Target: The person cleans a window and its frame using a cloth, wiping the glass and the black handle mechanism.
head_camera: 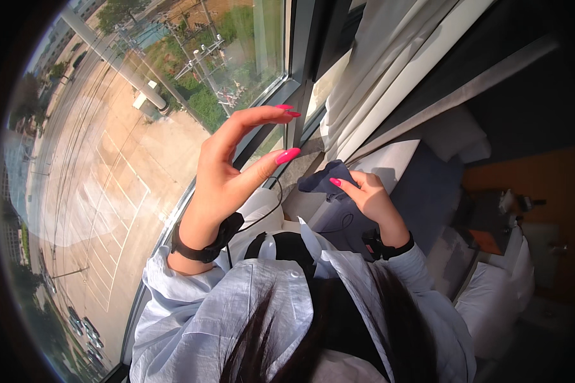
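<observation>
My left hand [239,158] is raised near the window frame [303,91], its curled fingers and thumb apart with nothing between them. In my right hand [366,194] is a dark blue cloth [328,179], pinched between thumb and fingers and hanging to the left. Both wrists wear black straps; the left strap [203,249] carries a dark device with a thin black cable [273,213] running from it. Left of me the window pane [139,143] shows faint reflections. Whether my left hand touches the glass or frame I cannot tell.
White curtains [388,57] hang right of the window frame. A pale sofa or bench [388,158] with a dark blue surface stands beyond my right hand. Farther right are white pillows [484,292] and a dark piece of furniture [484,215]. Outside lies a parking lot [110,201].
</observation>
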`<state>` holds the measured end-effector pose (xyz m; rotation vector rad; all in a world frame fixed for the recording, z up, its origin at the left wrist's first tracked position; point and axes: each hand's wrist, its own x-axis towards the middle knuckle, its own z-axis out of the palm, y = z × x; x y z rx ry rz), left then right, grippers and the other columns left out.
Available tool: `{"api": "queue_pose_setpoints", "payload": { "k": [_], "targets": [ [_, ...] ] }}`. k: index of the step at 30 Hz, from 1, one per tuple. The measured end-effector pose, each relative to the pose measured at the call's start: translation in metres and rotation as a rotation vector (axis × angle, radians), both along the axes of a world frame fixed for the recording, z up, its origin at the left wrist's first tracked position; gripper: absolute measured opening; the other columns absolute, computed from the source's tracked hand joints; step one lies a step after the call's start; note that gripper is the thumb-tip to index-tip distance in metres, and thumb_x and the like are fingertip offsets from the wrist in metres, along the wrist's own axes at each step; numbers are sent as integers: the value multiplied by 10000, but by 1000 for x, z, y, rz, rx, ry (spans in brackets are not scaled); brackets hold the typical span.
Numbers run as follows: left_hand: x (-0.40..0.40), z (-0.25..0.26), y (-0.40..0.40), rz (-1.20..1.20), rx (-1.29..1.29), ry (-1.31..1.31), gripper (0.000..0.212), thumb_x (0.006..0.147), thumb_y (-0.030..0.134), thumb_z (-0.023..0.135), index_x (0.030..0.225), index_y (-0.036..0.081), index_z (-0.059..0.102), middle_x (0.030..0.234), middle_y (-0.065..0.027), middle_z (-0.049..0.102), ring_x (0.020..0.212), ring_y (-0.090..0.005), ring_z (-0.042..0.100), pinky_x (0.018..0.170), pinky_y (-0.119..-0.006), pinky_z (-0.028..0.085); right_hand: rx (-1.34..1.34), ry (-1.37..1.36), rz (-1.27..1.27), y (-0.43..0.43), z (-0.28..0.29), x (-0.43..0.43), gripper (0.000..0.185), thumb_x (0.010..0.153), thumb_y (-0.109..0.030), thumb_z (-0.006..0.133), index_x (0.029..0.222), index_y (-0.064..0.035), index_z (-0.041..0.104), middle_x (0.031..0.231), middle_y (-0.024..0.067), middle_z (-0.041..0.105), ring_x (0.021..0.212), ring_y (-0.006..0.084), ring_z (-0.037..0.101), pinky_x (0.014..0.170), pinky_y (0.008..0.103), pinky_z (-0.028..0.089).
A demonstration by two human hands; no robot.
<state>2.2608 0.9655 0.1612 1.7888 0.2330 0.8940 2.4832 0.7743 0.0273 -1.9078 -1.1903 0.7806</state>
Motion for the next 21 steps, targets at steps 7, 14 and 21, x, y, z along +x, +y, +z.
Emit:
{"api": "queue_pose_setpoints", "payload": {
  "k": [7,14,21],
  "targets": [
    [35,-93,-9,-578,-378,497,754,819,310,836,1419,-3,502,1338,-147,604,1243,-216,573,1058,-330,437,152,360,186,7,96,-19,186,940,-109,683,998,67,684,797,14,626,759,92,571,720,248,467],
    [25,-85,-11,-574,-765,480,313,980,221,668,1162,-33,689,1057,-29,709,954,-93,632,860,-249,499,277,1005,8,46,69,-13,250,983,-141,634,1132,53,683,1055,91,722,966,137,668,891,272,519],
    [17,-84,-1,-297,-998,317,353,1019,277,610,1206,-17,667,1069,-34,710,976,-111,647,866,-261,505,350,1525,82,61,-24,-31,804,987,-621,464,1522,-27,374,1342,172,597,1256,262,569,1087,390,425]
  ]
}}
